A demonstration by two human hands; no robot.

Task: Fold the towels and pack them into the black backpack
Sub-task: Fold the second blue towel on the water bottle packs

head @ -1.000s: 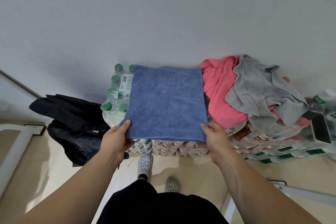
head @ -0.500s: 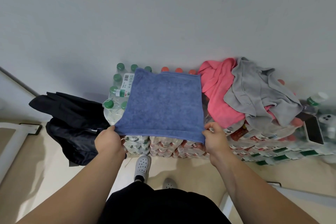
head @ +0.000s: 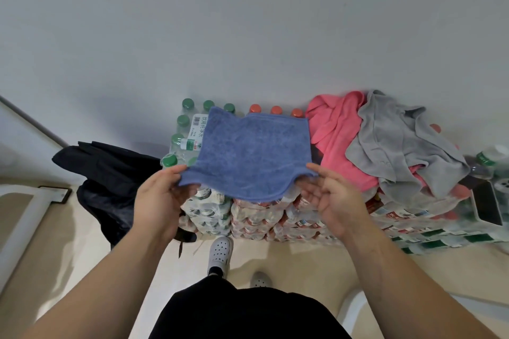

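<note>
A blue towel (head: 253, 154) lies folded flat over shrink-wrapped bottle packs (head: 248, 217). My left hand (head: 159, 198) pinches its near left corner and lifts it. My right hand (head: 333, 198) holds the near right corner, palm turned up, so the front edge sags between them. A pink towel (head: 334, 140) and a grey towel (head: 396, 140) lie crumpled in a heap to the right. The black backpack (head: 110, 176) slumps on the floor at the left, against the packs.
Green-capped (head: 187, 118) and red-capped bottles (head: 275, 110) stand behind the blue towel against a white wall. A phone (head: 487, 201) lies on the packs at far right. My shoes (head: 220, 253) stand on the beige floor below. A white frame (head: 24, 217) runs along the left.
Both hands have raised the towel's near corners off the packs and pulled them toward me; the front edge now droops and the far left corner has curled up.
</note>
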